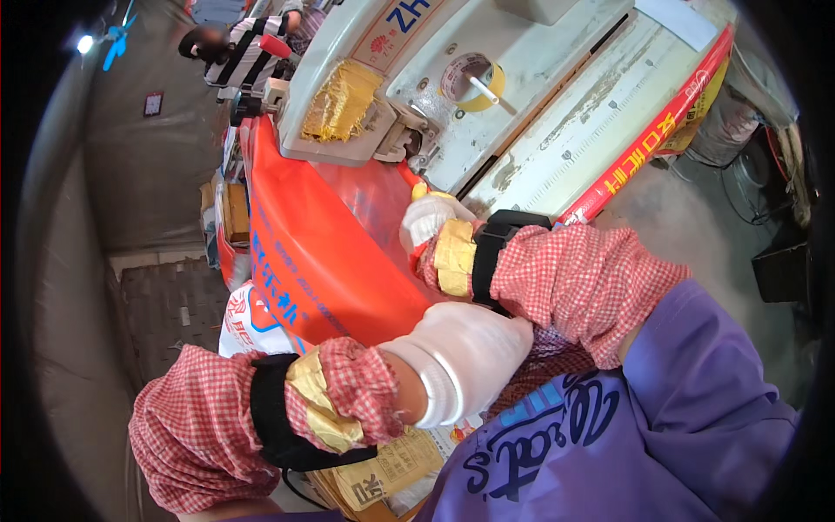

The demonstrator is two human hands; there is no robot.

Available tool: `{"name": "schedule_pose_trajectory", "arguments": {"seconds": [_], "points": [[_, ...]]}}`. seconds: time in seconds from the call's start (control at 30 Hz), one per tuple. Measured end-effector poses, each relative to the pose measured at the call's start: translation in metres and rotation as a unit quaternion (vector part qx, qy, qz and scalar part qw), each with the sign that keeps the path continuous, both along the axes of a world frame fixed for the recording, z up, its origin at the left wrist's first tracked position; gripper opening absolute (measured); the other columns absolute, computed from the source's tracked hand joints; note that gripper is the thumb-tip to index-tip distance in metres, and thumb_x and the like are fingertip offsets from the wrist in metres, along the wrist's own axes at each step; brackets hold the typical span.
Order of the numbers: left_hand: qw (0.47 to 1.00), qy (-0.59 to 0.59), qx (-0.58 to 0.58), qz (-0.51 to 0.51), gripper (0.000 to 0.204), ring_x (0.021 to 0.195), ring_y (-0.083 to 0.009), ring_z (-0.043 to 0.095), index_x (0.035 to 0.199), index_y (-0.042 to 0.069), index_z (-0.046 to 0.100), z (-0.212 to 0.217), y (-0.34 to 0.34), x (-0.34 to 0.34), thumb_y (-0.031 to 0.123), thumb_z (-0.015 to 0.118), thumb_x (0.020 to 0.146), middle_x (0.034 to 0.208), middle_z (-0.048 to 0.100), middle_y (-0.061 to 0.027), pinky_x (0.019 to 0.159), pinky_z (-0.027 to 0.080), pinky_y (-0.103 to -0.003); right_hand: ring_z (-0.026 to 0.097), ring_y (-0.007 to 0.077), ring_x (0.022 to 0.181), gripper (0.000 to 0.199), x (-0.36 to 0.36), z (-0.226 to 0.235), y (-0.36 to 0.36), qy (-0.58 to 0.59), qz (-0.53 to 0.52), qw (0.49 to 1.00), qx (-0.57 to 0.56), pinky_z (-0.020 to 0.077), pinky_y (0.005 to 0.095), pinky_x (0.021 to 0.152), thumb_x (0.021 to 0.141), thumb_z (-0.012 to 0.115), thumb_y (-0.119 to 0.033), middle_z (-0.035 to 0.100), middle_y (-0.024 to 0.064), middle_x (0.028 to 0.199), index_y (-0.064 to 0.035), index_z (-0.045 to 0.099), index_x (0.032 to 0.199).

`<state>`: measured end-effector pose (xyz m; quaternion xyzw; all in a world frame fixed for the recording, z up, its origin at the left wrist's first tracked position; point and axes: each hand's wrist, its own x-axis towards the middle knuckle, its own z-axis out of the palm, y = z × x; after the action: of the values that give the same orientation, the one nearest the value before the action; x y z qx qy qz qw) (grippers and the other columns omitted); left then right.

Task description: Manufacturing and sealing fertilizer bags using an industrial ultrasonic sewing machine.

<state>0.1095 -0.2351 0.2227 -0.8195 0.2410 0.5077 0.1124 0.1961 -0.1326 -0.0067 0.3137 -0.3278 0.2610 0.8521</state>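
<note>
A large red plastic sack [339, 252] with blue printing is bunched under the head of a white sewing machine [348, 96]. Its near edge reaches back toward my body. My right hand [432, 217], in a white glove with yellow at a fingertip, is closed on the sack's right edge, just in front of the presser-foot area [413, 143]. My left hand [474, 352], also gloved in white, is closed at the near end of the sack close to my chest. Its fingertips are turned away from view.
A tape roll [474, 83] with a white stick across it lies on the machine bed. The worn worktable [557, 130] has a red printed strip [652, 143] along its edge. Folded printed sacks [383, 474] lie below my left forearm. Another person in stripes [248, 52] is beyond the machine.
</note>
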Motion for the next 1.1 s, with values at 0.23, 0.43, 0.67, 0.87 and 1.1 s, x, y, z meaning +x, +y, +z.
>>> {"name": "schedule_pose_trajectory", "arguments": {"seconds": [0.23,0.43,0.67,0.87,1.1], "points": [[0.990,-0.040,-0.054,-0.120,0.011,0.064,-0.0296,0.061,0.085,0.009,0.055,0.006,-0.015,0.011,0.015,0.055,0.076,0.063,0.057,-0.0103,0.057,0.048,-0.040,0.054,0.0280,0.062,0.029,0.044,-0.025,0.043,-0.179,0.027,0.972,0.149,0.0447,0.0409,0.058,0.081,0.060,-0.023,0.057,0.0113,0.067,-0.0029,0.053,0.061],[0.957,-0.222,0.059,-0.178,0.032,0.052,-0.0280,0.054,0.080,0.012,0.058,0.081,0.049,0.072,0.035,0.071,0.061,0.053,0.050,-0.0087,0.048,0.044,-0.039,0.063,0.0206,0.080,0.022,-0.010,0.085,-0.059,0.484,0.360,-0.053,0.796,0.0489,0.0366,0.072,0.086,0.050,-0.018,0.064,0.0072,0.092,-0.0088,0.060,0.103],[0.970,0.176,-0.169,-0.011,0.018,0.060,-0.0220,0.058,0.089,0.014,0.062,0.024,0.070,-0.005,0.030,0.061,0.081,0.068,0.060,-0.0069,0.055,0.045,-0.030,0.061,0.0363,0.084,0.039,0.011,0.090,-0.106,0.415,0.336,-0.230,0.814,0.0483,0.0412,0.070,0.087,0.039,-0.021,0.063,0.0192,0.095,-0.0076,0.047,0.123],[0.941,-0.196,-0.238,0.143,0.035,0.075,-0.0311,0.062,0.107,0.002,0.053,-0.021,0.131,0.028,0.020,0.060,0.078,0.087,0.063,-0.0150,0.064,0.050,-0.036,0.061,0.0365,0.081,0.047,0.009,0.057,-0.093,0.357,0.326,-0.279,0.830,0.0479,0.0421,0.069,0.083,0.044,-0.020,0.061,0.0204,0.096,-0.0140,0.043,0.129],[0.988,0.120,0.086,-0.037,0.023,0.080,-0.0371,0.060,0.084,0.000,0.062,-0.021,0.125,-0.015,0.016,0.058,0.069,0.083,0.062,-0.0205,0.069,0.048,-0.042,0.059,0.0369,0.091,0.057,-0.008,0.085,-0.098,0.370,0.287,-0.249,0.848,0.0466,0.0421,0.076,0.079,0.045,-0.015,0.061,0.0213,0.100,-0.0174,0.035,0.135]]}}
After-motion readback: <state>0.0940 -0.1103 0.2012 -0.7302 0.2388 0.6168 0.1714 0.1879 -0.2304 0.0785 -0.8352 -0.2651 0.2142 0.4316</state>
